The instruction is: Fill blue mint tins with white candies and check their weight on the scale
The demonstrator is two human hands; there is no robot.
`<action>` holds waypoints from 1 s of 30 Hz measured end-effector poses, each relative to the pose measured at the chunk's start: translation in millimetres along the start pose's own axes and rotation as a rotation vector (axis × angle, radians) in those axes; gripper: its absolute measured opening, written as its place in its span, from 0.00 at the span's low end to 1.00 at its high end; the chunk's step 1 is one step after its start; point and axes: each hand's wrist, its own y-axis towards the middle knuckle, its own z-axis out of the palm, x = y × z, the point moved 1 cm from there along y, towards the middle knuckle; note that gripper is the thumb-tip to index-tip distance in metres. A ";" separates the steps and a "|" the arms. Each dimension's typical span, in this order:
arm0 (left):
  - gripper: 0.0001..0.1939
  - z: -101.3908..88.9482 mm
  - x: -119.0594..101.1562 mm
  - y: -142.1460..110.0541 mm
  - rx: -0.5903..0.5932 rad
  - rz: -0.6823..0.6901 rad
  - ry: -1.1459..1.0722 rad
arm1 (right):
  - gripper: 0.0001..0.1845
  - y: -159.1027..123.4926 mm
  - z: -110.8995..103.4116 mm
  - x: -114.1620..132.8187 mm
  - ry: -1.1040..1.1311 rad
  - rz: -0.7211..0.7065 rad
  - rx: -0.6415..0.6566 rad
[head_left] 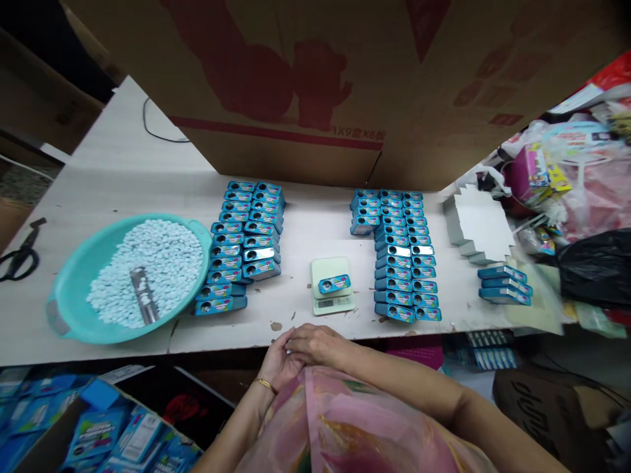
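My left hand (280, 362), palm up and cupped, is at the table's front edge. Over it lies my right hand (318, 343), its fingers curled together against the left palm. A small pale bit shows between them, too hidden to name. Just beyond the hands stands a pale green digital scale (323, 266) with one blue tin (334, 284) lying on it. To the left, a turquoise basin (69, 282) holds many pale blue candies (172, 263) and a metal scoop (144, 295). Rows of blue tins (227, 249) stand beside the basin, and more blue tins (394, 276) stand right of the scale.
A large cardboard box (305, 85) rises behind the tins. On the right are a stack of white cut card (480, 223), a few blue tins (505, 286) and plastic bags (591, 190). Scissors (22, 256) lie far left. Below, an open carton holds blue packs (98, 430).
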 end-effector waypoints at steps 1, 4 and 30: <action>0.09 -0.1 -0.9 0.5 -0.009 0.027 -0.002 | 0.11 -7.1 -8.6 -3.8 0.047 0.024 -0.095; 0.08 -1.6 -7.2 3.1 -0.051 0.137 0.010 | 0.15 -34.1 -34.7 -33.6 0.137 0.318 -0.493; 0.11 25.1 -43.5 47.5 0.116 0.272 -0.044 | 0.21 -3.1 -72.8 -24.7 -0.440 0.187 -0.096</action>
